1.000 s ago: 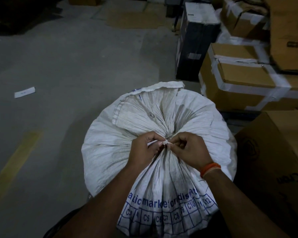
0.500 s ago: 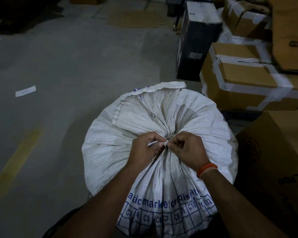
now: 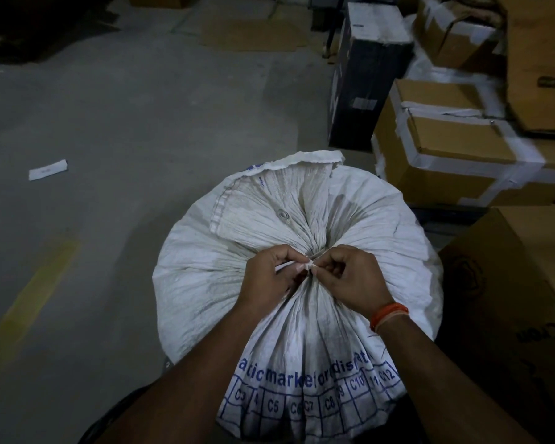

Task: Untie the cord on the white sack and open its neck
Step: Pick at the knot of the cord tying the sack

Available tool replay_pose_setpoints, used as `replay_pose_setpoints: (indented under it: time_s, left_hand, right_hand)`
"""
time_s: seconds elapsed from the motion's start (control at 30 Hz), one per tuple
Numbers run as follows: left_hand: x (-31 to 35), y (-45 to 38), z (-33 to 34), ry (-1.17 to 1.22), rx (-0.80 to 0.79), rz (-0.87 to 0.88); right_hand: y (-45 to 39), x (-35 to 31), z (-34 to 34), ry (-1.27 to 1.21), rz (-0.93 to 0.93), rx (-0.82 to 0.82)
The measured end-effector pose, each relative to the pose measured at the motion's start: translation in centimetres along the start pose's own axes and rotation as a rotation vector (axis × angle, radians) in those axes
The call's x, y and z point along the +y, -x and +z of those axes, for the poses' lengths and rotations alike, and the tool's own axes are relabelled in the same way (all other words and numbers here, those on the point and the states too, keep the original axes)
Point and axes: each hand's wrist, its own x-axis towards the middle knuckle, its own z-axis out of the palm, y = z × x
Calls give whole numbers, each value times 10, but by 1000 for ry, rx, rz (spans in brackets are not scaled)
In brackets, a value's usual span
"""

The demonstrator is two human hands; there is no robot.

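Observation:
A full white woven sack with blue print stands on the floor right below me. Its neck is gathered tight at the middle, and the loose top flap fans away from me. A thin white cord binds the gathered neck. My left hand pinches the cord from the left, thumb and forefinger together. My right hand, with an orange band on the wrist, pinches the same knot from the right. The fingertips of both hands meet at the knot and hide most of it.
Taped cardboard boxes are stacked to the right, with a black box behind them and a brown carton close beside the sack. Grey concrete floor stretches left, with a paper scrap and a yellow line.
Both hands stay at the knot with only small finger movements. The neck remains tied.

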Motion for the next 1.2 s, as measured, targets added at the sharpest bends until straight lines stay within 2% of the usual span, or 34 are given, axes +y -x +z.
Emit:
replay_pose_setpoints:
  time_s: [0.43,1.2]
  left_hand:
    - [-2,-1,1,130,-2,-97]
    - [-3,-1,0,83,-22,-74]
  right_hand:
    - [-3,11,-3,96,-1,-24]
    - [1,1,-3,64,0,-43]
